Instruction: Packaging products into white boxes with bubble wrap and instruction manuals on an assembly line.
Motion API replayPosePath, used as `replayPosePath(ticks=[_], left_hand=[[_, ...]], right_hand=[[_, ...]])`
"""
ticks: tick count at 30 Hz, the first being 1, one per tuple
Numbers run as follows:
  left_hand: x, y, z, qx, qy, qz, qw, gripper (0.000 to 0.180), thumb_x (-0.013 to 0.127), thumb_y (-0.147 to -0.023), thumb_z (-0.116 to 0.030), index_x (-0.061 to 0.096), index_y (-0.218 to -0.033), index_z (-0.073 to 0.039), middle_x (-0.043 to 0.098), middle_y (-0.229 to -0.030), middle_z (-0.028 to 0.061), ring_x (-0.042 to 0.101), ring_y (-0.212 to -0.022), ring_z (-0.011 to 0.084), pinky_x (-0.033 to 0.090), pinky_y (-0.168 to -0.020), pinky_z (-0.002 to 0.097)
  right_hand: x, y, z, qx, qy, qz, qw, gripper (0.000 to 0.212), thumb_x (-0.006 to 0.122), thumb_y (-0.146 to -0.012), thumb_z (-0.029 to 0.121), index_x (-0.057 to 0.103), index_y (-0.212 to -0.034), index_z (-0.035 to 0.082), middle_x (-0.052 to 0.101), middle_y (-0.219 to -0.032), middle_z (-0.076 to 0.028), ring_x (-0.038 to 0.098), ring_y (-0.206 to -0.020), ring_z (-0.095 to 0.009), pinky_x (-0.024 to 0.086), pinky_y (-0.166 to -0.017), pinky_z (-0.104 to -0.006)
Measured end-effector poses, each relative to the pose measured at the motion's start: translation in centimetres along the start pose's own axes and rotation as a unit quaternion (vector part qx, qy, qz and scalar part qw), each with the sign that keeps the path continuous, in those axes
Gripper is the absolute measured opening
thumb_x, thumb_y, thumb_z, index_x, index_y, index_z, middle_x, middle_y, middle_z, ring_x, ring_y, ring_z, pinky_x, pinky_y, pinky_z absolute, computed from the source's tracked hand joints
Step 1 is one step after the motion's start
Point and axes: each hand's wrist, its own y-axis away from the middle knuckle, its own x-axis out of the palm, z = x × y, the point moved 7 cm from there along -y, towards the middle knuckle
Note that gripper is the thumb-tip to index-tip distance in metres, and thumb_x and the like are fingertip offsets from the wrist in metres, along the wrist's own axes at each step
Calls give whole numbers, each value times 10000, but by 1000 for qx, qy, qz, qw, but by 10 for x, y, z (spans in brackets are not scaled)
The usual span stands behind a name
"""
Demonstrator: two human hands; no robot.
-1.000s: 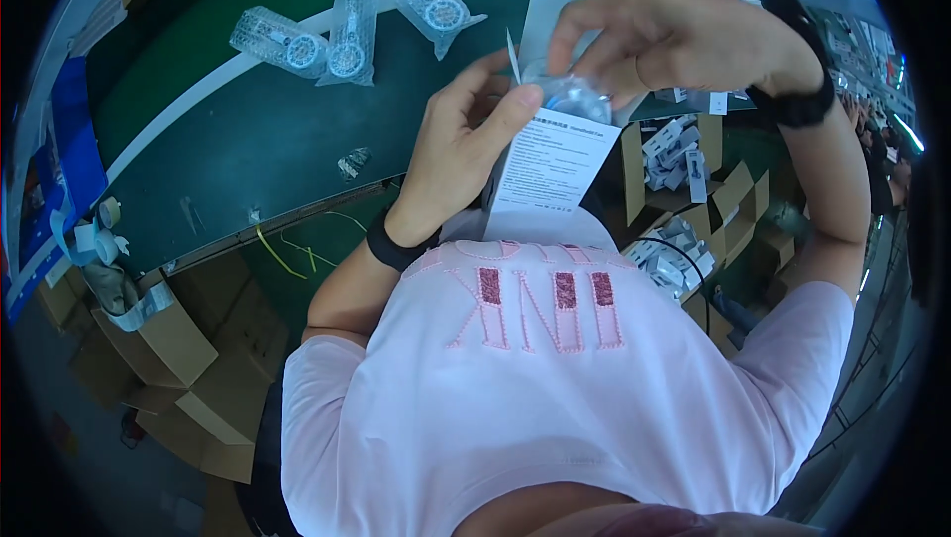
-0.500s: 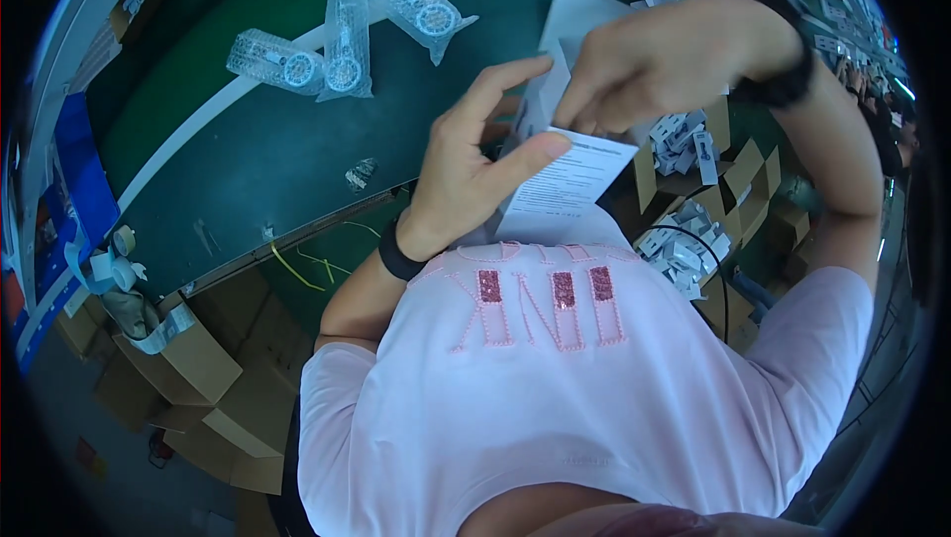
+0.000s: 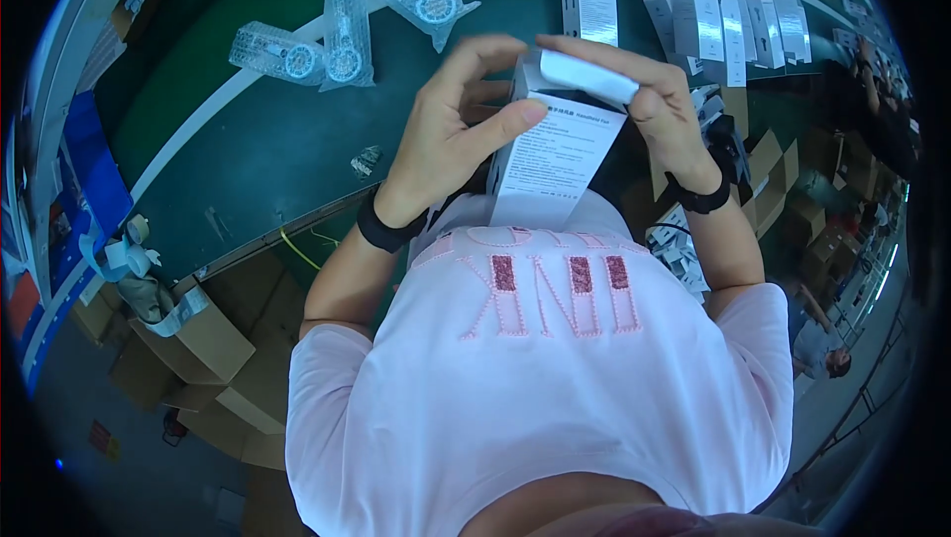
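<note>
A tall white printed carton [image 3: 557, 162] stands tilted close to my chest, its top flap [image 3: 588, 75] partly folded over the opening. My left hand [image 3: 466, 121] grips the carton's left side, thumb on the printed front and fingers behind. At the top right corner, my right hand [image 3: 662, 106] has its fingers on the flap and the thumb side against the carton's edge. What lies inside the carton is hidden. Beyond my left hand, three bubble-wrapped items with round, fan-like ends [image 3: 345, 32] lie on the green table [image 3: 248, 156].
Another white carton [image 3: 590, 12] stands behind my hands. Several more white cartons [image 3: 728, 17] crowd the far right of the table. Open brown boxes [image 3: 778, 175] with small white packets [image 3: 679, 255] are at the right. More brown boxes [image 3: 203, 339] sit below the table at left.
My right hand has come out of the carton's opening and now presses its top flap down. My left hand still holds the carton. The standing cartons at the far side have come into view.
</note>
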Motion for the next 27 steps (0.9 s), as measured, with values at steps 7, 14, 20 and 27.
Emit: replayPosePath(ticks=[7, 14, 20, 27], left_hand=[[11, -24, 11, -67, 51, 11, 996, 553, 718, -841, -127, 413, -1291, -27, 573, -1164, 202, 620, -978, 206, 522, -805, 289], [35, -52, 33, -50, -40, 52, 997, 488, 674, -875, -144, 481, -1303, -13, 550, -1234, 132, 558, -1095, 186, 493, -895, 316], [66, -105, 48, -121, -99, 18, 988, 358, 574, -946, -272, 599, -1217, -39, 649, -999, 53, 595, -792, 110, 496, -726, 240], [72, -222, 146, -25, -490, -88, 867, 419, 597, -885, -379, 642, -1157, -63, 627, -1036, 236, 537, -1012, 393, 422, -887, 459]], right_hand=[[-22, 1, 9, 61, 131, -91, 985, 267, 574, -940, 181, 673, -1160, 68, 663, -1158, -100, 628, -1002, -149, 493, -867, -271], [-36, 29, 8, -18, 255, -11, 967, 369, 555, -935, 169, 564, -1287, 58, 541, -1328, -158, 456, -1291, -324, 333, -1086, -415], [-129, 28, 10, -19, 369, -149, 917, 572, 700, -838, 261, 494, -1338, 73, 475, -1377, -187, 473, -1258, -327, 373, -1048, -393], [-312, -85, 35, -67, 552, -287, 780, 733, 750, -769, 245, 414, -1380, 18, 446, -1354, -223, 550, -1097, -331, 468, -915, -383]])
